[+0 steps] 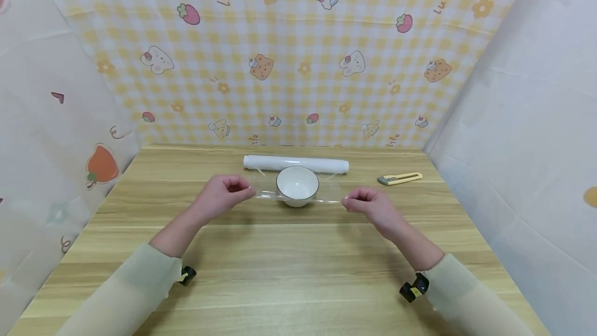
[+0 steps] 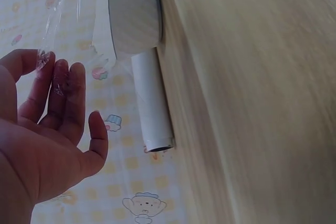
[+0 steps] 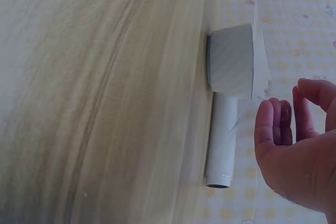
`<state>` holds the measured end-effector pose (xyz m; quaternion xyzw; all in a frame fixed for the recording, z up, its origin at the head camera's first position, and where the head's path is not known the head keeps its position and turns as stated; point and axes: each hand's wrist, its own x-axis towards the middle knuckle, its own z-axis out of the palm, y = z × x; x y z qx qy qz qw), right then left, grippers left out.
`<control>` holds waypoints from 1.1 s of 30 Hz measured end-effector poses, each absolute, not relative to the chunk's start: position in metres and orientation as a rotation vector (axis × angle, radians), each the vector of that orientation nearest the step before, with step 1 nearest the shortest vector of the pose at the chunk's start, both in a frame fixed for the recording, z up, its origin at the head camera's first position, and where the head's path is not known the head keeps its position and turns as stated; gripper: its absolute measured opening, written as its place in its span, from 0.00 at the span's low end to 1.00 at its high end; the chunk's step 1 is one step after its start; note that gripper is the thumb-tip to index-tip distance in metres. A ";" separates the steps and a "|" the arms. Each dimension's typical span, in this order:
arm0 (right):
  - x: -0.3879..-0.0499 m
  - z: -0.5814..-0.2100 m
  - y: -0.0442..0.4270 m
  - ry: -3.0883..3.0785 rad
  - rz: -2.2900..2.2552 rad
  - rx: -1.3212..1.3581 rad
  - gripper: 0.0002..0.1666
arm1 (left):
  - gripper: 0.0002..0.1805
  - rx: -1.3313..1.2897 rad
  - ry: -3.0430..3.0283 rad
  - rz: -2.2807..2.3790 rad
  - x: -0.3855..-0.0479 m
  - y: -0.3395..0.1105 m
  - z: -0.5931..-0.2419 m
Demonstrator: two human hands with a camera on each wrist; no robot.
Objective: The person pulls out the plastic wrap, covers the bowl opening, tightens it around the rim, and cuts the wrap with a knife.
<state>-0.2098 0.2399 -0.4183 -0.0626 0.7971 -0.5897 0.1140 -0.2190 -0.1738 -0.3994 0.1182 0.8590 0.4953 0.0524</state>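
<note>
A clear sheet of plastic wrap (image 1: pixel 328 191) is stretched between the two hands, over a white bowl (image 1: pixel 297 183) with a dark rim. My left hand (image 1: pixel 225 196) pinches one corner of the wrap between thumb and forefinger, left of the bowl; the left wrist view shows the film at its fingertips (image 2: pixel 44 60). On the other side, my right hand (image 1: pixel 373 207) pinches the opposite corner. Behind the bowl lies a white roll of plastic wrap (image 1: pixel 296 164), and the sheet seems to run back to it. The bowl stands upright on the table.
A yellow box cutter (image 1: pixel 399 179) lies on the wooden table (image 1: pixel 298 274), to the right of the roll. A checked cloth backdrop (image 1: pixel 303 92) rises behind the table's back edge, with pale cloth walls at both sides.
</note>
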 end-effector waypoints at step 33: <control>-0.226 -0.440 0.202 2.497 -1.454 0.119 0.15 | 0.12 -0.029 2.697 1.214 -0.229 -0.136 -0.425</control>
